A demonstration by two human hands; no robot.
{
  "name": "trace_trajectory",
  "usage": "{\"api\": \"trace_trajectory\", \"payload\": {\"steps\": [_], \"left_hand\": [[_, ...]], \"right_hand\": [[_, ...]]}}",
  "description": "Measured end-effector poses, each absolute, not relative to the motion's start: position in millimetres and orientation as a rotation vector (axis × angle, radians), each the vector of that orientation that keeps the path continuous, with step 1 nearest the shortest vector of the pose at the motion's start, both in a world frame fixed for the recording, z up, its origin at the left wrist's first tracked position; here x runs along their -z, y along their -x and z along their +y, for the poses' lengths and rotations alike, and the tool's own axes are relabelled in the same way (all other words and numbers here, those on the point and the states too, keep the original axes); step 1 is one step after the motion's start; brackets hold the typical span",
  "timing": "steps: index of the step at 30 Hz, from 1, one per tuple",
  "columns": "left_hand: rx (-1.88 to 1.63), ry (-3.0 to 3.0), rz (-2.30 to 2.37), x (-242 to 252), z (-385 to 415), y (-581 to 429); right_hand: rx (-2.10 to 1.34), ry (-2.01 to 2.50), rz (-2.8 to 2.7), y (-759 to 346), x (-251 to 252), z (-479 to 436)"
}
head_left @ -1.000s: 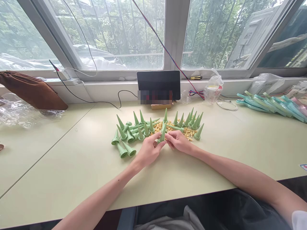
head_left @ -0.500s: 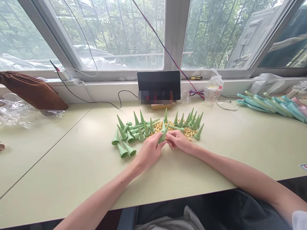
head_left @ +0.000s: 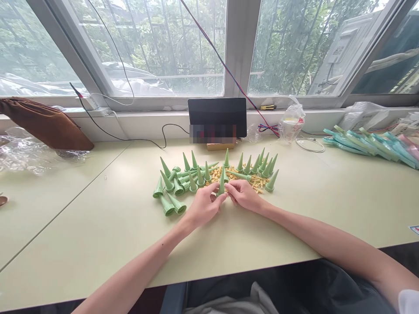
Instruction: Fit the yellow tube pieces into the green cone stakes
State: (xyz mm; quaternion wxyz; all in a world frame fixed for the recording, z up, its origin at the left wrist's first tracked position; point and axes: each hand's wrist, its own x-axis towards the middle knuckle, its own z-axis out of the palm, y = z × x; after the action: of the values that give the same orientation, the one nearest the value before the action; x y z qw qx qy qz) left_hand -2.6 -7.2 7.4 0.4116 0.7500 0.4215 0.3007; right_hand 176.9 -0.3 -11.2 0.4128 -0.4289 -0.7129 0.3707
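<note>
A green plastic spike (head_left: 221, 183), cone-shaped with a wider collar, stands nearly upright between the fingers of my left hand (head_left: 205, 204). Close to its right side is my right hand (head_left: 245, 194), thumb and fingertips pinched together; whatever they hold is too small to make out. Behind both hands lies a pile of small yellow plastic pieces (head_left: 258, 185). More green spikes surround the pile, some standing like the spike (head_left: 270, 181) at the right, others lying with hollow ends showing, such as the spike (head_left: 177, 204) at the left.
A dark tablet (head_left: 218, 112) leans at the back on a small cardboard block (head_left: 221, 147). To the left is a brown pouch (head_left: 49, 124) beside clear plastic wrap (head_left: 28, 152). Teal packages (head_left: 376, 146) lie at the right, near a bagged cup (head_left: 292, 124) and a coiled white cable (head_left: 309, 145).
The spike in my left hand has gone from leaning right to nearly upright, its tip shifting left. My right hand has moved slightly left, staying beside it.
</note>
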Motion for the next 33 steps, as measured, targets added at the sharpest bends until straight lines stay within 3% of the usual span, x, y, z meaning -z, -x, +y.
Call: {"api": "trace_trajectory", "payload": {"steps": [6,15,24,33], "left_hand": [[-0.711,-1.679,0.999,-8.0,-3.7,3.1],[-0.622,-1.328,0.846,-14.2,-0.7,4.7],[-0.749,-1.703,0.974,-10.3,-3.7,2.5],[-0.93,-2.163,1.096,-4.7,-6.8,-0.7]], "right_hand": [[-0.552,1.047,-1.92,-176.7,17.2,2.0],[-0.314,0.898,-2.088,-182.7,18.6,5.1],[-0.572,1.015,-1.976,-181.3,16.2,4.1],[-1.064,1.011,-1.682,-177.0,8.4,-2.7]]}}
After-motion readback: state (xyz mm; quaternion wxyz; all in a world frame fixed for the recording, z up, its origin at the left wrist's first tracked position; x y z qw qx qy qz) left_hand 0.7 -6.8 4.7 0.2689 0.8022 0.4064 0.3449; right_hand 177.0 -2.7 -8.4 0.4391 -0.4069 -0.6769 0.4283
